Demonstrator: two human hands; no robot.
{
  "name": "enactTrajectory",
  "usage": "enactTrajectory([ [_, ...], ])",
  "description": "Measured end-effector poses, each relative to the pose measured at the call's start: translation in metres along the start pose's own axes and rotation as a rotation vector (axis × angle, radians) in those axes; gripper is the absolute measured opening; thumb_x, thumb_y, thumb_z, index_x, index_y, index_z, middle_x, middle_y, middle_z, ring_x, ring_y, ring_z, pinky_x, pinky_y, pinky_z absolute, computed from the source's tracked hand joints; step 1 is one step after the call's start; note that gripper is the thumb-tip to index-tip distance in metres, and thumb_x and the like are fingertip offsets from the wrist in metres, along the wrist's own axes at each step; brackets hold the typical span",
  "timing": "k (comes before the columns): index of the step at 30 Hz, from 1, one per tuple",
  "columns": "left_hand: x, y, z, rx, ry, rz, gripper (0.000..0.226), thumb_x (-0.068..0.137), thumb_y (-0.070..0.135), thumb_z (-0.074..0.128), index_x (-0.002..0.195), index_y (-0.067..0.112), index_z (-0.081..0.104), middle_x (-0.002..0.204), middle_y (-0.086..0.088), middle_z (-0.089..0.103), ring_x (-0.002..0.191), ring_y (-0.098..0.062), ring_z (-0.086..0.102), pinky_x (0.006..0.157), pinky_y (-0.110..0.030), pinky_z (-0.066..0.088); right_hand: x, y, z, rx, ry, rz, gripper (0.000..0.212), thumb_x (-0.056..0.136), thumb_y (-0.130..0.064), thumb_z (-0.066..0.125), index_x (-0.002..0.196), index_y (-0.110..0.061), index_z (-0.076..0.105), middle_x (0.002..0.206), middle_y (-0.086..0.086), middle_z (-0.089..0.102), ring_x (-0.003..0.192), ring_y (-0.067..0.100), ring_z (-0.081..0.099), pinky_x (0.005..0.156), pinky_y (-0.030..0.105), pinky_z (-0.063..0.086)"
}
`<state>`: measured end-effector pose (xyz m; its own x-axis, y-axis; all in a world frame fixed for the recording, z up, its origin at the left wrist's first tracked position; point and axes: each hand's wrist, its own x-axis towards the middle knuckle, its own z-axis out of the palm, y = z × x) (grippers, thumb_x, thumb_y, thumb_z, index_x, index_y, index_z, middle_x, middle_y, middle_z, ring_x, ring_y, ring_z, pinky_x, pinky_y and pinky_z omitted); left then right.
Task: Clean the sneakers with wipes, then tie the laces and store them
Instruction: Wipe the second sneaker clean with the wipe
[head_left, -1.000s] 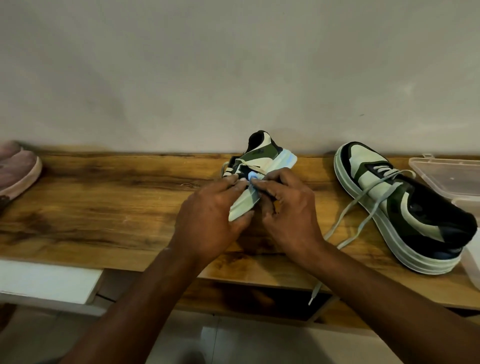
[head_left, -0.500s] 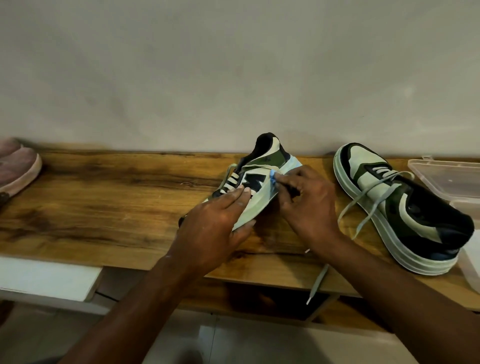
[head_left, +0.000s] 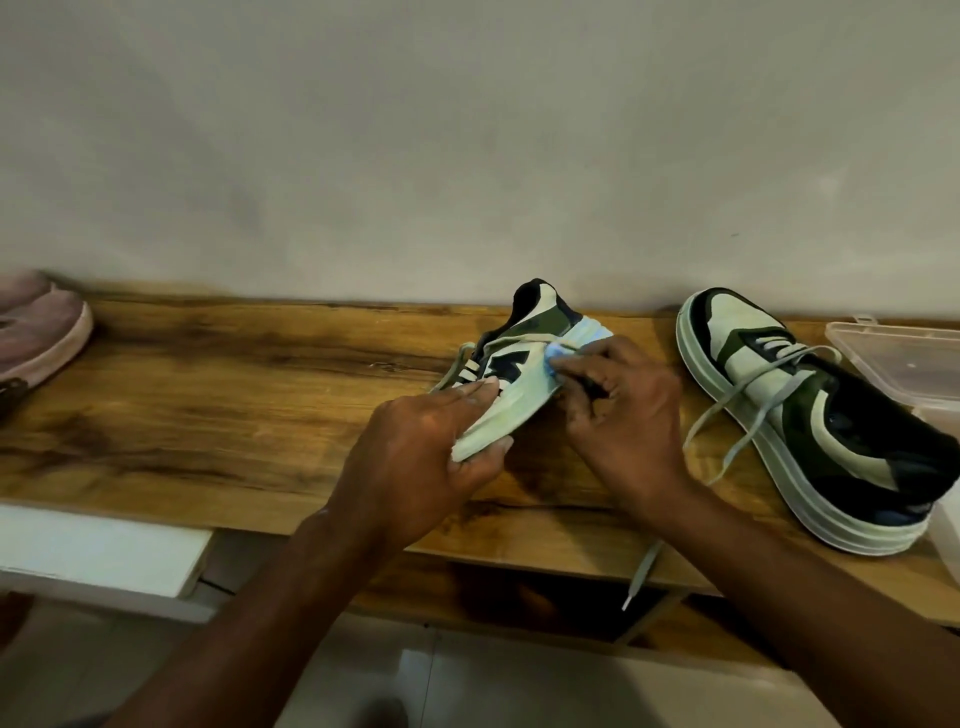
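Since the earlier frames, the held sneaker (head_left: 524, 374) had been tipped further onto its side, so that its striped flank and dark side mark showed, and the right hand (head_left: 621, 415) with its wipe (head_left: 555, 358) had slid from the toe end up toward the heel.

Nearest, both forearms reached in from below over the front edge of the wooden table (head_left: 234, 415). The left hand (head_left: 426, 452) gripped the toe end of that sneaker, fingers laid along the upper and thumb curled under the pale sole, holding it tilted above the table. The right hand pinched a small blue wipe between thumb and fingertips, pressed against the sneaker's side near the heel, the other fingers curled in.

Just to the right, the second sneaker (head_left: 810, 426) lay on the table with its toe toward the wall, laces (head_left: 748, 415) untied, one end hanging over the table's front edge. Beyond it, at the right edge, sat a clear plastic box (head_left: 904, 358). Far left, a pink shoe (head_left: 36, 332) rested against the plain wall (head_left: 467, 145)
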<state>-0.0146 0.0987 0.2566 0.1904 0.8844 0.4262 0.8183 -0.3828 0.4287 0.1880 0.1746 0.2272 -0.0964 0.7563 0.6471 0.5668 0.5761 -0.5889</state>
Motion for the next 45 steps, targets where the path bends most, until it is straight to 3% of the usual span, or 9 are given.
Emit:
enactTrajectory([
  [6,0.001,-0.007,-0.002,-0.038,-0.018,0.005,0.058,0.087,0.041,0.073,0.138,0.014,0.066,0.133,-0.004,0.07,0.119,-0.013,0.068,0.093,-0.037,0.06,-0.023,-0.032,0.0,0.08,-0.155,-0.226,0.033,0.076,0.013,0.073,0.105,-0.002,0.078,0.103,0.007,0.069,0.097,0.01,0.064,0.09,0.009,0.048],
  [10,0.0,-0.006,-0.002,-0.042,-0.012,0.013,0.059,0.088,0.045,0.072,0.138,0.014,0.066,0.134,-0.003,0.069,0.121,-0.012,0.067,0.091,-0.036,0.061,0.004,0.004,-0.007,0.002,-0.032,-0.057,0.031,0.078,0.011,0.073,0.101,-0.008,0.081,0.095,0.003,0.07,0.084,0.013,0.065,0.076,0.024,0.056],
  [15,0.0,-0.008,0.0,-0.015,-0.003,0.035,0.057,0.089,0.043,0.071,0.137,0.012,0.066,0.136,-0.005,0.068,0.123,-0.013,0.066,0.096,-0.037,0.06,-0.004,-0.01,0.0,0.033,-0.032,-0.03,0.029,0.078,0.01,0.075,0.1,-0.008,0.082,0.093,0.002,0.068,0.083,0.008,0.063,0.08,0.005,0.046],
  [20,0.0,-0.011,-0.002,0.038,-0.008,0.066,0.061,0.091,0.046,0.063,0.139,0.01,0.064,0.139,-0.009,0.065,0.125,-0.018,0.065,0.096,-0.041,0.06,-0.017,-0.031,0.001,0.089,-0.144,-0.185,0.032,0.076,0.01,0.077,0.104,-0.004,0.079,0.099,0.005,0.069,0.091,0.009,0.064,0.085,0.008,0.048],
  [25,0.0,-0.016,0.003,0.156,-0.035,0.132,0.061,0.096,0.048,0.059,0.144,0.01,0.059,0.146,-0.009,0.06,0.13,-0.022,0.062,0.098,-0.044,0.059,0.008,0.005,-0.003,-0.016,-0.018,0.0,0.026,0.082,0.003,0.077,0.105,-0.009,0.081,0.095,0.002,0.067,0.084,0.008,0.059,0.075,0.022,0.053],
  [34,0.002,-0.015,0.006,0.346,-0.037,0.204,0.056,0.1,0.043,0.05,0.143,0.008,0.06,0.143,-0.019,0.061,0.126,-0.034,0.064,0.089,-0.047,0.062,-0.006,-0.015,0.003,0.065,-0.069,-0.077,0.026,0.085,-0.002,0.078,0.11,-0.008,0.078,0.102,0.003,0.07,0.09,0.009,0.066,0.079,0.017,0.055],
  [38,0.003,-0.008,0.009,0.426,-0.034,0.266,0.053,0.1,0.039,0.049,0.141,0.008,0.061,0.146,-0.019,0.058,0.129,-0.032,0.062,0.092,-0.045,0.061,0.011,0.002,-0.002,0.016,0.002,0.09,0.026,0.086,-0.013,0.079,0.113,-0.013,0.078,0.105,0.0,0.074,0.091,0.009,0.067,0.081,0.021,0.056],
  [40,0.003,-0.005,0.011,0.466,-0.027,0.288,0.052,0.1,0.039,0.048,0.139,0.009,0.064,0.143,-0.018,0.06,0.128,-0.031,0.063,0.09,-0.043,0.06,0.012,0.005,-0.001,0.008,0.0,0.136,0.026,0.086,-0.012,0.079,0.112,-0.013,0.079,0.103,0.001,0.073,0.089,0.006,0.064,0.08,0.01,0.05],
  [45,0.004,-0.007,0.012,0.462,-0.019,0.276,0.05,0.1,0.039,0.048,0.136,0.01,0.065,0.142,-0.017,0.062,0.127,-0.03,0.064,0.09,-0.042,0.061,-0.011,-0.02,0.007,0.104,-0.049,-0.014,0.026,0.085,-0.001,0.078,0.11,-0.009,0.079,0.096,0.001,0.068,0.086,0.007,0.064,0.077,0.011,0.051],
])
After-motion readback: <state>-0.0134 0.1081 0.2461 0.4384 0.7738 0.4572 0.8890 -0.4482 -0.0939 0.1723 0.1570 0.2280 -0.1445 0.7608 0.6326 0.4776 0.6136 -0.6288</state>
